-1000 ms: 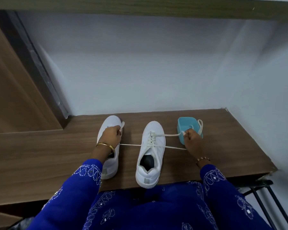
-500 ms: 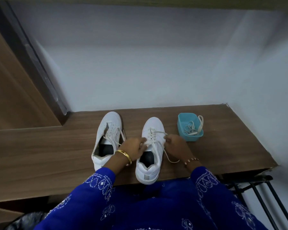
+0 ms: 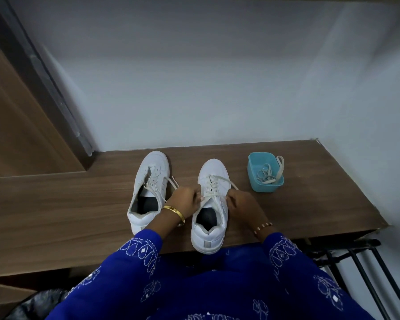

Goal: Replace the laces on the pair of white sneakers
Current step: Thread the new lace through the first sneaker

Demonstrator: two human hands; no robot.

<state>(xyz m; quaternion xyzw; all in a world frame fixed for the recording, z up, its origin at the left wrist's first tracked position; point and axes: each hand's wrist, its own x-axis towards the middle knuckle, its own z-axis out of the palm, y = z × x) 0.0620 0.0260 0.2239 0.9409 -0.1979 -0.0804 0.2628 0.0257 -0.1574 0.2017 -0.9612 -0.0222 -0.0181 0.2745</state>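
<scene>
Matt wood-grain shelf (image 3: 310, 204); smooth plastic tub (image 3: 254, 181).

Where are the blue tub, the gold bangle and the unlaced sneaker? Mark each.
blue tub (image 3: 261, 190): head view, its near wall.
gold bangle (image 3: 174, 212): head view, the band's top.
unlaced sneaker (image 3: 154, 161): head view, its toe cap.

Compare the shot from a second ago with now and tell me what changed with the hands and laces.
Both hands came in from wide apart: the left hand left the left sneaker, the right hand left the blue tub. They now pinch the lace ends close over the right sneaker, no longer stretched sideways. Both sneakers, the tub and its spare laces kept their places on the shelf.
</scene>
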